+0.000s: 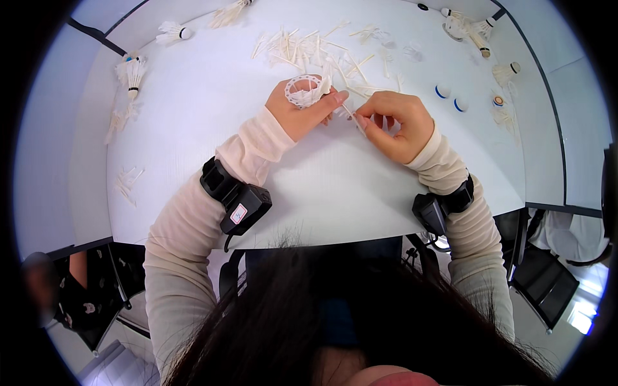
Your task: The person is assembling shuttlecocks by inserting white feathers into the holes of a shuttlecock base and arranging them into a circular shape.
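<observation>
Two hands work near the counter's middle: L hand (pixel 295 117) has fingers curled round a white perforated ring (pixel 290 92), w/ white feathery bits (pixel 327 76) beside it at approx 2 o'clock. R hand (pixel 402 128) has thumb & fingers narrowed in a pinch on the lower end of a thin white strip (pixel 353 118); its other end meets the L thumb, so the strip spans the gap btwn hands.

Clock directions from there. 11–12 o'clock, nearby: loose pile of pale stalks (pixel 293 48). 3 o'clock: 2 white domed caps w/ blue edges (pixel 442 92) (pixel 460 105), not touching; farther out, a small round cork piece (pixel 498 101). 2–3 o'clock, near the R wall: a shuttlecock (pixel 505 73); 2 o'clock, a shuttlecock cluster (pixel 473 29). 1 o'clock, far edge: small black ring (pixel 423 7). 10 o'clock: a shuttlecock on its side (pixel 172 32). 9 o'clock, by L wall: black-banded shuttlecock (pixel 134 74). 8 o'clock: small stalk heap (pixel 127 186) on the white counter (pixel 309 206).

Strapped to forearms: black boxes, approx 7:30 (pixel 248 209) & 4:30 (pixel 429 212). Past the edge, 4 o'clock: black chair (pixel 547 283).
</observation>
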Motion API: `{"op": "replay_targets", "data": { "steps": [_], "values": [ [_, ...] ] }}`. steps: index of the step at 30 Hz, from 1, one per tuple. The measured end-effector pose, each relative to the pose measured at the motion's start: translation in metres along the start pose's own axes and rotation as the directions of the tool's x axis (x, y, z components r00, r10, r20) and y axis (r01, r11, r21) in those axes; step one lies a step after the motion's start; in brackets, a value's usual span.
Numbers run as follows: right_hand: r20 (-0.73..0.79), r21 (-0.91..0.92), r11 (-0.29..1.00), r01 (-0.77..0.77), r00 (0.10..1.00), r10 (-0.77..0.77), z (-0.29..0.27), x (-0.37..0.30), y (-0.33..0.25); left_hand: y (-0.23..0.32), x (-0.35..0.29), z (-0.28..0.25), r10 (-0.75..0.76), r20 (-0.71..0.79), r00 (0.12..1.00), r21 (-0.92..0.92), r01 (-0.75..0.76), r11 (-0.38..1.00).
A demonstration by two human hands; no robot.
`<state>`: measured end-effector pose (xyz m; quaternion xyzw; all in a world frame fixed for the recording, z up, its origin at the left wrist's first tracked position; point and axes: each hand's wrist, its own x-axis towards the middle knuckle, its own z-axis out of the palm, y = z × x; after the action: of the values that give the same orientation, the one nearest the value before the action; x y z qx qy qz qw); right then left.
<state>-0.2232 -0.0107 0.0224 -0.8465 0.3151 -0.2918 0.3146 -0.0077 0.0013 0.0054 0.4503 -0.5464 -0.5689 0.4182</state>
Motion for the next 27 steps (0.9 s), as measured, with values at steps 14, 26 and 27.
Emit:
{"op": "replay_targets", "data": {
  "steps": [14,26,27],
  "values": [
    [0.046,0.073,0.997,-0.006,0.999,0.002,0.0008,-0.0006,0.0023,-0.0049,0.0003,-0.0017,0.060,0.002,0.998,0.067,-0.060,0.996],
    [0.052,0.043,0.998,-0.047,0.998,0.044,-0.0037,-0.0005,-0.0023,-0.0047,-0.0004,-0.0020,0.055,0.032,0.998,0.071,-0.057,0.996],
    [0.042,0.030,0.999,-0.040,0.998,0.038,-0.0036,-0.0004,-0.0022,-0.0047,-0.0002,-0.0018,0.062,0.037,0.997,0.062,-0.064,0.996]
  ]
}}
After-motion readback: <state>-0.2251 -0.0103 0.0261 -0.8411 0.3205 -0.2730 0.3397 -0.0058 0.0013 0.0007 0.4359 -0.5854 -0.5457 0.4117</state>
